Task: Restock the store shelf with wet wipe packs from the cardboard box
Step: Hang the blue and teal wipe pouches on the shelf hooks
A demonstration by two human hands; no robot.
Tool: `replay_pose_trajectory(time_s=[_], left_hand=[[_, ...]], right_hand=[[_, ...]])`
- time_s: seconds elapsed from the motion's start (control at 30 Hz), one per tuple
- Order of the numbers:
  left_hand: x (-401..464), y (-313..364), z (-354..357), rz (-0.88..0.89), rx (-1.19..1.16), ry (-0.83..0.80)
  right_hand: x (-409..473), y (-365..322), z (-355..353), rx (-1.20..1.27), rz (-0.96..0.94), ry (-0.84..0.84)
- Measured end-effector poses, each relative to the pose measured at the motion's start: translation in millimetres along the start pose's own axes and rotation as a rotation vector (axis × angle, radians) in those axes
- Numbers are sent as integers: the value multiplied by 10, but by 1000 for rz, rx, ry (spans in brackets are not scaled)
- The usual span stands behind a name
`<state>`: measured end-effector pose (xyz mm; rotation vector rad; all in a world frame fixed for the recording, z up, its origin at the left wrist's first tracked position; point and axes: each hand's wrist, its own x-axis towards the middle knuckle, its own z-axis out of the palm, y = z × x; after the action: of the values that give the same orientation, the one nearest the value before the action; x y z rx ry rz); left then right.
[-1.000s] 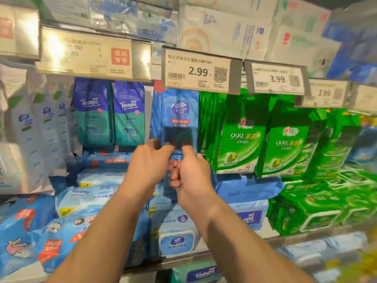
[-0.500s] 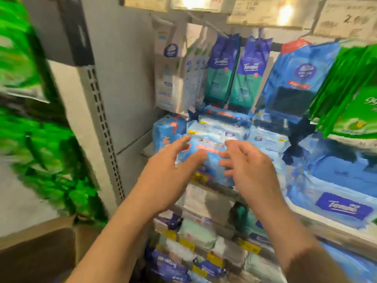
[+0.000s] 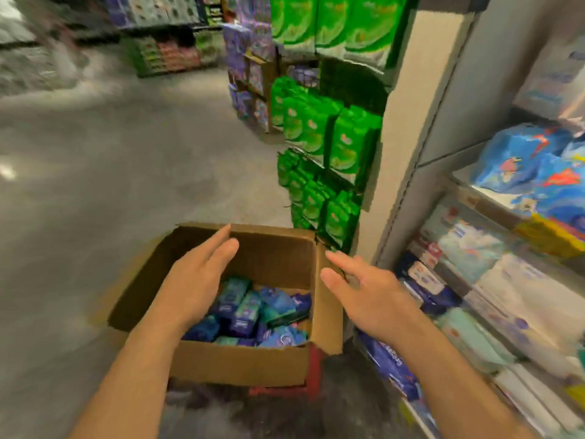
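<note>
Cardboard box (image 3: 240,362): seen open on the floor, beside the store shelf (image 3: 493,213).
Green packs (image 3: 345,147): hung beyond the fingertips.
Left hand (image 3: 199,277): fingers straight, nothing held, above the box.
Right hand (image 3: 367,293): fingers spread, nothing held.
Wet wipe packs (image 3: 256,315): piled below the fingers.

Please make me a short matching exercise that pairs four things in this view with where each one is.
Things:
1. left hand
2. right hand
3. wet wipe packs
4. green packs

Places:
a. hung on the shelf end beyond the box
b. over the open cardboard box
c. lying in the box
d. beside the box's right wall

Pairs: 1-b, 2-d, 3-c, 4-a
</note>
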<state>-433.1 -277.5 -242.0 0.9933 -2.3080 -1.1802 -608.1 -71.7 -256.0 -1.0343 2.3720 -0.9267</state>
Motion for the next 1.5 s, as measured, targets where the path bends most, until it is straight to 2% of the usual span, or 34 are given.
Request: replay_pose_trajectory(time_s=[0.17,0.37,0.57,0.67,0.9,0.97,1.07,1.13,1.2,1.27,1.33,1.4,1.47,1.5], left_hand=[[216,-811,-368,-162,-30,5],[708,-1671,-797,-352,-120,-87],[1155,-2376,-892,-481,-121,-108],[1302,-2705,-785,-553,-73,-114],[1462,-3421,-410,-712,1,-64],[1466,-3593,-330,-748,12,-58],[1482,-3744,-272,-775,62,-117],[1503,-3811,-261,-741,136,-223],[1580,-3840,-230,-662,298,-411],[1710,-3810,-148,-577,397,-596],[1830,-3765,-59,-555,351,-684],[1915,-3769,-19,-559,255,-620],[1952,-3839,-63,-619,157,-465],[1951,-3885,-98,-668,101,-368]], right_hand=[[496,-275,688,-93,26,-164],[1182,-575,1616,-109,143,-198],[1760,-472,2652,-95,180,-391],[2094,-189,3264,-197,130,-547],[2769,656,4914,-406,-125,-741],[2809,814,5263,-461,-183,-737],[2747,945,5473,-456,-242,-575],[2697,924,5368,-334,-313,-556],[2713,800,5105,-119,-295,-664],[2779,590,4777,149,-120,-708],[2869,359,4495,456,21,-673],[3008,185,4394,735,126,-595],[3224,152,4577,967,389,-428],[3349,191,4786,974,514,-331]])
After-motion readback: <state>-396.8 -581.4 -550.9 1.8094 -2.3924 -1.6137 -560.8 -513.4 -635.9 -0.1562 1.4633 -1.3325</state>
